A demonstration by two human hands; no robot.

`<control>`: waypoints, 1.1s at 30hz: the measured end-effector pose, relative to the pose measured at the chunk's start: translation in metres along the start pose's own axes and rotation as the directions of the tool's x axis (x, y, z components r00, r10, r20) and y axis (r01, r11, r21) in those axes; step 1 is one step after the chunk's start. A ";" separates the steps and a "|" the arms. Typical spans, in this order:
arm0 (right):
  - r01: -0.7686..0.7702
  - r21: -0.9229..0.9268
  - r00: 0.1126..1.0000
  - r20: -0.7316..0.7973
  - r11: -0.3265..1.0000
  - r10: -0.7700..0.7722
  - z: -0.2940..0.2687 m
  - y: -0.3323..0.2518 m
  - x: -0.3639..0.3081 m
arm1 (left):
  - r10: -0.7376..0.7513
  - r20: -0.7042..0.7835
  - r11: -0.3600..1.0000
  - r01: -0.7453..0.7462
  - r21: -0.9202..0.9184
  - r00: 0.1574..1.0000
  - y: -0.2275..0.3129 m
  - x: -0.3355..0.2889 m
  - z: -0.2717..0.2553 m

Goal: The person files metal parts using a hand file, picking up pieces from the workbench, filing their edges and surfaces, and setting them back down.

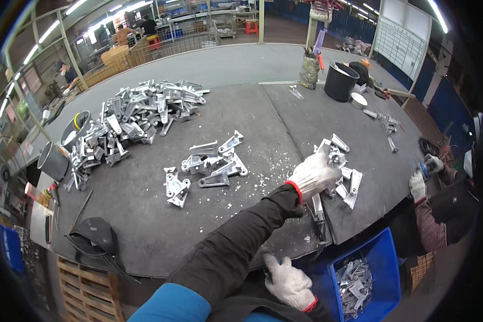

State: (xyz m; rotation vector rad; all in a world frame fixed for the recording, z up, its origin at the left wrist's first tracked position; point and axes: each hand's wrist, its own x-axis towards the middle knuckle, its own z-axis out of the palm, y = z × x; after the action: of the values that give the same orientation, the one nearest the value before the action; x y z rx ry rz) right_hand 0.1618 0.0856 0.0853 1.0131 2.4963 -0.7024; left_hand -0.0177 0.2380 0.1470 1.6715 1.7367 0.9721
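My left hand [314, 176], in a white knit glove with a red cuff, reaches across to the right. Its fingers curl down onto a silvery metal bracket in a small cluster of brackets [354, 185]; the fingertips are hidden. Low in front of my body, beyond the table's near edge, my right hand [291, 283] is gloved too and closed. Something dark shows beside its fingers, too unclear to name. Left of my left hand lies another group of metal brackets [214, 166], with a few more brackets [176, 188] beside it.
A large heap of brackets [139, 112] covers the far left of the dark table mat [247, 112]. Pale chips lie mid-table. A blue bin [387, 268] holds metal parts at lower right. A black bucket [341, 82] stands far right. A co-worker's gloved hands [418, 185] are at right.
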 end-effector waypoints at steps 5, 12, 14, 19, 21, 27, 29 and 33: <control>0.045 0.054 0.999 -0.008 0.998 -0.045 -0.005 0.001 0.000 | -0.031 -0.416 0.959 0.144 0.242 0.909 -0.049 -0.022 -0.034; 0.077 0.023 0.997 0.025 0.997 -0.078 -0.019 0.003 -0.003 | -0.397 -0.367 0.653 0.540 0.531 0.841 -0.150 -0.122 -0.083; 0.099 0.007 0.994 0.042 0.995 -0.099 -0.019 0.001 -0.003 | -0.419 -0.432 0.648 0.596 0.474 0.799 -0.149 -0.129 -0.079; 0.009 -0.021 1.000 -0.021 1.000 -0.009 -0.008 -0.006 -0.010 | -0.400 -0.361 0.647 0.539 0.540 0.842 -0.151 -0.150 -0.083; -0.026 -0.033 0.997 -0.067 0.999 0.024 0.004 -0.008 -0.008 | -0.330 -0.372 0.684 0.491 0.539 0.868 -0.151 -0.159 -0.081; 0.010 -0.048 0.988 -0.155 0.999 -0.017 0.015 -0.007 -0.013 | -0.425 -0.649 0.812 -0.051 -0.581 0.630 -0.184 -0.211 -0.044; 0.013 -0.045 0.988 -0.153 0.999 -0.019 0.015 -0.003 -0.007 | -0.628 -0.487 0.549 -0.097 -0.830 0.607 -0.143 -0.232 -0.033; 0.115 0.090 0.986 -0.128 0.989 -0.103 0.009 0.006 -0.008 | -0.496 -0.557 0.581 -0.222 -0.783 0.666 -0.121 -0.272 0.003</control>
State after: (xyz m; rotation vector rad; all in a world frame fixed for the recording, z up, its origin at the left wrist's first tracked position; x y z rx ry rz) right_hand 0.1731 0.0795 0.0801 0.9866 2.6643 -0.8251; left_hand -0.0640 -0.0276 0.0210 0.4653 1.3765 2.1611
